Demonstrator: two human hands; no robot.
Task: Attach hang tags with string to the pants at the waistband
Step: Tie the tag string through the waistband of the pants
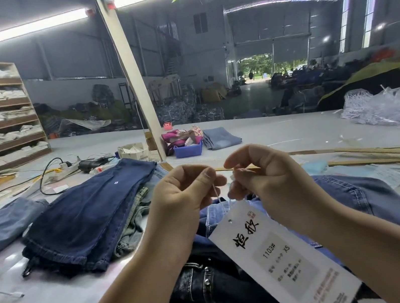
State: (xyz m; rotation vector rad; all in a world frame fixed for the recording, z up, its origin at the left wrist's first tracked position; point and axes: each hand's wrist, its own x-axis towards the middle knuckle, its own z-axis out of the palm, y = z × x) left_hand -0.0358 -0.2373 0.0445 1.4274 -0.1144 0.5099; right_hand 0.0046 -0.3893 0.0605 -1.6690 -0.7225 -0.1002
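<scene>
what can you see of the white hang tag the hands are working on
The hang tag is a long white card, seemingly paper, printed with large black characters, "1103#" and "XS" on a grey panel, and small reddish text at its lower end. It hangs tilted above the dark jeans. A thin pale string runs through a hole near its top up to the left hand and right hand, which pinch it.

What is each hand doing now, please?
Left hand: fingers pinch the string.
Right hand: fingers pinch the string above the hang tag.
</scene>
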